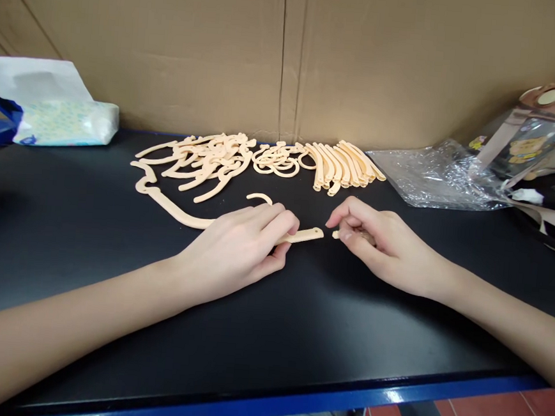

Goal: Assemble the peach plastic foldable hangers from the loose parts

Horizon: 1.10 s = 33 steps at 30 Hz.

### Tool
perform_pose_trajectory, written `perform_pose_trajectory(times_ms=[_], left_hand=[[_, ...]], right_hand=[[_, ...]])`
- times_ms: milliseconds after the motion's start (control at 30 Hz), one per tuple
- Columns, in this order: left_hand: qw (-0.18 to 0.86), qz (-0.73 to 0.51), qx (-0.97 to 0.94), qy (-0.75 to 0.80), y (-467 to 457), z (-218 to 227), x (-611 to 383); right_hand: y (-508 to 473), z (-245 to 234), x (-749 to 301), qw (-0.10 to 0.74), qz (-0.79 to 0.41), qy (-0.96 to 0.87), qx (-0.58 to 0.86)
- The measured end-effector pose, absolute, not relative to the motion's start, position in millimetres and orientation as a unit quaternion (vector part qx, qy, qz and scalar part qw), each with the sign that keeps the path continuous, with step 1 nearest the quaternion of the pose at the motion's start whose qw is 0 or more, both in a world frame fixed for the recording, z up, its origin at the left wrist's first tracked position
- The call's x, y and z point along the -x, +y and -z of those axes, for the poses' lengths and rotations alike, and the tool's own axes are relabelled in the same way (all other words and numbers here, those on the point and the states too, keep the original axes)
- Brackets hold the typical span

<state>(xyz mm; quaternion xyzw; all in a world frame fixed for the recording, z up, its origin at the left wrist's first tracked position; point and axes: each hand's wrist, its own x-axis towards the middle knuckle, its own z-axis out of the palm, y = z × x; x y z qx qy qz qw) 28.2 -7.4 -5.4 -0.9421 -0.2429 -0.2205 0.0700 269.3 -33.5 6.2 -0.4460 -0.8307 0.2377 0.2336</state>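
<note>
My left hand (251,238) is closed around a long, curved, cream plastic strip (307,235) with a small hole near its right end. Left of that hand the strip runs on to a jointed, hook-shaped piece (144,178). A thin curved tip (259,197) shows just behind my left fingers. Just right of the strip's end, my right hand (375,241) has its fingers curled in a pinch. A small cream plastic piece (335,234) pokes out from the right fingertips; most of it is hidden.
Behind my hands lie a pile of hooked cream pieces (214,158), several ring-like pieces (276,160) and a row of curved strips (343,165). A tissue pack (68,121) stands left. A clear plastic bag (434,175) and a strapped bottle (533,138) are right. Cardboard (198,48) walls the back.
</note>
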Motion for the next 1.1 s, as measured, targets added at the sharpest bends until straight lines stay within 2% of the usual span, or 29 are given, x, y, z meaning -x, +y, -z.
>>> perform_pose_trajectory(times_ms=[233, 500, 833, 1100], left_hand=[[0.044, 0.214, 0.943, -0.251, -7.7, 6.1, -28.3], [0.008, 0.209, 0.938, -0.275, -7.7, 8.2, -28.2], [0.023, 0.193, 0.938, -0.287, -7.5, 6.6, -28.3], [0.011, 0.167, 0.944, -0.285, -7.0, 7.2, -28.5]], right_hand=[[-34.6, -3.5, -266.0, 0.218, -0.268, -0.84, 0.419], [-31.5, 1.1, -268.3, 0.251, -0.303, -0.802, 0.449], [-31.2, 2.1, -269.2, 0.266, -0.319, -0.787, 0.457], [-30.6, 2.6, -269.0, 0.266, -0.393, -0.762, 0.44]])
